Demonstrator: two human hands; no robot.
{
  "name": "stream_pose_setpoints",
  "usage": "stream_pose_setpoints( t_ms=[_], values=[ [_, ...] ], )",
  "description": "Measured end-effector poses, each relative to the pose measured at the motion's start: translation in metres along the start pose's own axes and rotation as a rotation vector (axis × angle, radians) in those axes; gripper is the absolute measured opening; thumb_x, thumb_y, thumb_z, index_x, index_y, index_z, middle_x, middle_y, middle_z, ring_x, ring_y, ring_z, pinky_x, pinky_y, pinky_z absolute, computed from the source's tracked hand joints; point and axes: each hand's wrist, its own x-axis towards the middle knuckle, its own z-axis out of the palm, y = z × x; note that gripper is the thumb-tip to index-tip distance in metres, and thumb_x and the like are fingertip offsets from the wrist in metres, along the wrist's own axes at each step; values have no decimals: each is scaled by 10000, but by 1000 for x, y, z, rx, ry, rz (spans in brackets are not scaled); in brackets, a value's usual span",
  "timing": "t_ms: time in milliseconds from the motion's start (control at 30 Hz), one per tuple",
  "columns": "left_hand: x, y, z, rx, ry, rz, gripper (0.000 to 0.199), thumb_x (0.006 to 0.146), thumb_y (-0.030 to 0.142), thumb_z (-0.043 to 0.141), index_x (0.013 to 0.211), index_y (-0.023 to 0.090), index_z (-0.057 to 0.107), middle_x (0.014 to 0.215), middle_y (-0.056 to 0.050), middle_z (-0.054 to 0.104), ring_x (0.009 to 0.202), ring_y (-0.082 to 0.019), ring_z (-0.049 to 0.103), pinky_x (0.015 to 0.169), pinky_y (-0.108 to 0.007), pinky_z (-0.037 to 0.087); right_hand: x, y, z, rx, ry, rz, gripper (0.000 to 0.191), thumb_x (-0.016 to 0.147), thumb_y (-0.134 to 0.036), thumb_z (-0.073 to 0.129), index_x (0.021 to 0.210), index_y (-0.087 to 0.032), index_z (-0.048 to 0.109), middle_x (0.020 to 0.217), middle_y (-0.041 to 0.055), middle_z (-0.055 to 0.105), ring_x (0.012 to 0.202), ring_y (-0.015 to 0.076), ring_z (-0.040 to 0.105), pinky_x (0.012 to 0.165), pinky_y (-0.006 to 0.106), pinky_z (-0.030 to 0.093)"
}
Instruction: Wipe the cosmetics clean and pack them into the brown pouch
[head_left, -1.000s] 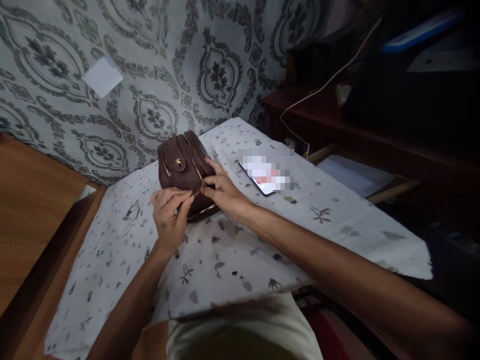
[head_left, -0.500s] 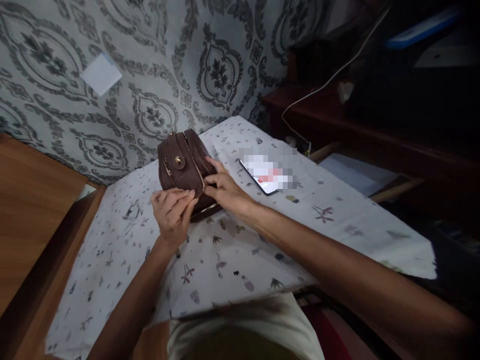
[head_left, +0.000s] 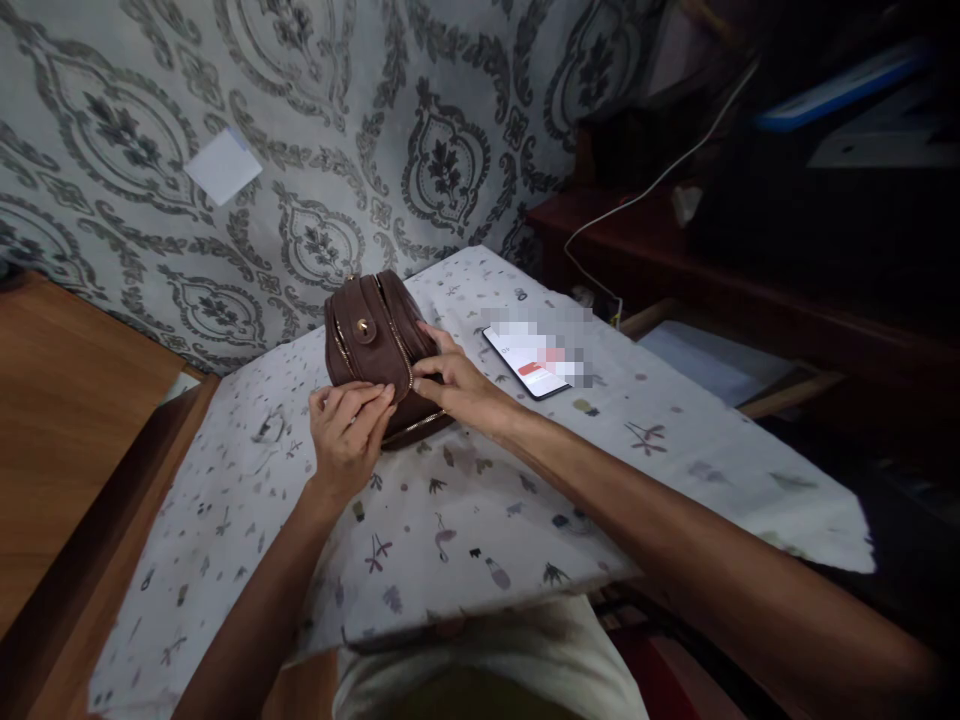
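Note:
A brown leather bag (head_left: 367, 350) with gold zips and a round gold stud rests on the cloth-covered table (head_left: 480, 500). My left hand (head_left: 346, 430) is closed at the bag's near corner, thumb and fingers pinching its edge beside the zip. On the right side, my right hand (head_left: 454, 375) grips the bag near the curved zip, fingers bent against the leather. A zip pull, if there is one in the fingers, is too small to make out. The zip along the top right stands partly apart.
Right of the bag lies a phone (head_left: 529, 365) with its screen lit. A white cable (head_left: 660, 185) hangs over the dark red furniture, above an open drawer (head_left: 705, 355) with papers. A wooden panel (head_left: 67, 420) stands at the left, and patterned wallpaper (head_left: 442, 180) behind.
The whole view has shifted slightly, so everything sits a little lower. Both hands keep almost the same hold on the bag.

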Motion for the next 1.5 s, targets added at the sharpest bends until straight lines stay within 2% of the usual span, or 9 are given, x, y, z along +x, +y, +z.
stream_pose_setpoints(
  t_ms=[233, 433, 633, 800, 900, 1100, 1267, 1500],
  values=[
    [0, -9, -3, -6, -38, 27, 266, 898, 188, 668, 1153, 262, 686, 960, -59, 760, 918, -215, 686, 820, -384, 415, 1, 2, -1, -37, 30, -15, 148, 793, -154, 671, 875, -224, 773, 1618, 28, 312, 1508, 269, 267, 1242, 456, 176],
    [0, -8, -2, 3, -16, 41, 285, 872, 156, 695, 1148, 226, 679, 951, -68, 753, 916, -218, 668, 798, -374, 421, 1, -2, -1, -43, 77, 4, 180, 781, -130, 669, 883, -227, 781, 1601, 49, 341, 1489, 276, 313, 1236, 449, 208],
    [11, -6, -5, -89, -16, -123, 131, 921, 190, 644, 1024, 211, 722, 909, -54, 735, 831, -187, 644, 746, -345, 421, 2, -3, -3, -14, 103, -8, 253, 787, -90, 631, 903, -249, 789, 1551, 26, 410, 1492, 255, 311, 1240, 454, 196],
    [14, -5, -7, -162, -24, -193, 114, 924, 213, 648, 998, 219, 733, 899, -44, 739, 827, -184, 646, 734, -340, 420, 0, -1, -2, -93, 105, -69, 269, 792, -88, 628, 941, -255, 777, 1543, 38, 413, 1482, 267, 326, 1223, 489, 235],
    [9, -5, -5, -126, -18, -157, 130, 917, 214, 657, 1019, 237, 735, 905, -43, 744, 834, -187, 653, 754, -350, 425, -2, -1, 1, -129, 123, -80, 262, 799, -99, 619, 964, -235, 770, 1528, 72, 415, 1475, 267, 336, 1213, 466, 264],
    [-3, -4, 3, 8, 14, -25, 250, 888, 197, 686, 1127, 265, 712, 931, -55, 758, 886, -205, 677, 781, -367, 414, -3, 1, 4, -122, 187, -108, 247, 778, -107, 610, 909, -266, 745, 1488, 43, 470, 1442, 270, 386, 1194, 496, 289],
    [-2, -6, 6, 81, 28, 52, 292, 885, 174, 689, 1167, 249, 688, 938, -60, 762, 897, -200, 671, 777, -360, 399, -3, 1, 5, -122, 214, -118, 247, 774, -113, 608, 914, -257, 751, 1468, 61, 492, 1428, 262, 413, 1190, 467, 310],
    [-1, -5, 10, 136, 21, 18, 245, 904, 222, 671, 1142, 263, 709, 923, -70, 767, 858, -210, 655, 736, -368, 372, -4, -1, 5, -117, 239, -89, 183, 806, -207, 665, 947, -256, 771, 1477, 66, 491, 1406, 272, 449, 1175, 451, 350]
  ],
)
